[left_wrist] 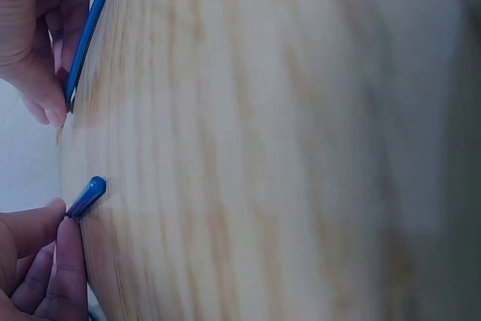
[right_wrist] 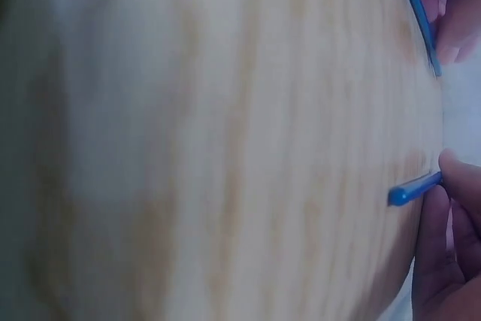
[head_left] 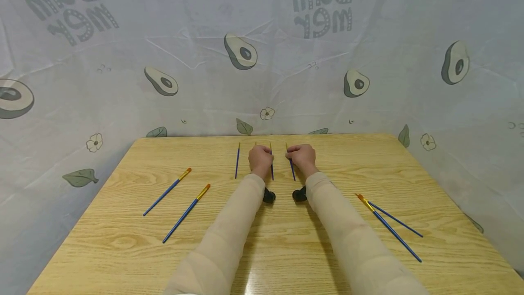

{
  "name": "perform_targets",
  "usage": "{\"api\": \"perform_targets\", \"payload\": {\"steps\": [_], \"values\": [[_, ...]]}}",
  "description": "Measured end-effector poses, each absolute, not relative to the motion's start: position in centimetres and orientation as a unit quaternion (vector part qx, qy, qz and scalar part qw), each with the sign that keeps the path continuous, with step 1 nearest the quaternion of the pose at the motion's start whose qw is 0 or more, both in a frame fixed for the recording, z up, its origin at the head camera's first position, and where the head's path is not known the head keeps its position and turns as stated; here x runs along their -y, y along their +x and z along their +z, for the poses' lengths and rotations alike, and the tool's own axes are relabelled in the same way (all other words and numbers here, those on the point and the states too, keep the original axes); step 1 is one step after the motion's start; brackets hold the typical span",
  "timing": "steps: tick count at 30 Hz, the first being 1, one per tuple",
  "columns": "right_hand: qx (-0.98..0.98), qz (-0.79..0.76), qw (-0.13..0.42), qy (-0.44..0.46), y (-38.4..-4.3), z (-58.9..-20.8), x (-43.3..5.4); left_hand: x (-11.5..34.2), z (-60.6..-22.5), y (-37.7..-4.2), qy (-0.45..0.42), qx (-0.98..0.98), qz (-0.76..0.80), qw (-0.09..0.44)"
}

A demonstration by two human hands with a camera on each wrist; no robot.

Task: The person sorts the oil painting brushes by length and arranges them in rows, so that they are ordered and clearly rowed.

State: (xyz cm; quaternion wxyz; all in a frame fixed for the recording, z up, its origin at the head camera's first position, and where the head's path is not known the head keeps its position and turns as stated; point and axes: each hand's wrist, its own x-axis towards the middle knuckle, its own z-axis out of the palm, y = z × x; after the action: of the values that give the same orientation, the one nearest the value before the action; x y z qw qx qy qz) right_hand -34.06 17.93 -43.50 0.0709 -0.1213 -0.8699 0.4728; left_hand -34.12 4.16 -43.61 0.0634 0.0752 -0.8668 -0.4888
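Near the far edge of the table, my left hand pinches a thin blue paintbrush between thumb and fingers. The blue handle end sticks out from the fingertips in the left wrist view. To its right, my right hand pinches another thin blue paintbrush, slightly slanted, tip toward the wall. Its handle end shows in the right wrist view. Left of my left hand lies one more thin paintbrush. A further brush tip peeks out above that hand, which hides the rest.
Two thicker flat paintbrushes lie at the left, one farther back and one nearer. At the right, a thick paintbrush and a thin paintbrush meet at their tips. A printed cloth hangs behind the wooden table.
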Motion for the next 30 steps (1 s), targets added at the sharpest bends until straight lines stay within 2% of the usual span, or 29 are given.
{"api": "perform_targets", "payload": {"steps": [13, 30], "values": [[0.887, 0.445, 0.077, -0.099, -33.34, -43.48, -17.67, -3.98, -43.61, -33.18, 0.054, 0.874, -0.479, 0.06], [0.866, 0.483, 0.067, -0.109, -33.79, -43.12, -18.09, -4.06, -43.39, -33.48, 0.044, 0.879, -0.469, 0.075]]}}
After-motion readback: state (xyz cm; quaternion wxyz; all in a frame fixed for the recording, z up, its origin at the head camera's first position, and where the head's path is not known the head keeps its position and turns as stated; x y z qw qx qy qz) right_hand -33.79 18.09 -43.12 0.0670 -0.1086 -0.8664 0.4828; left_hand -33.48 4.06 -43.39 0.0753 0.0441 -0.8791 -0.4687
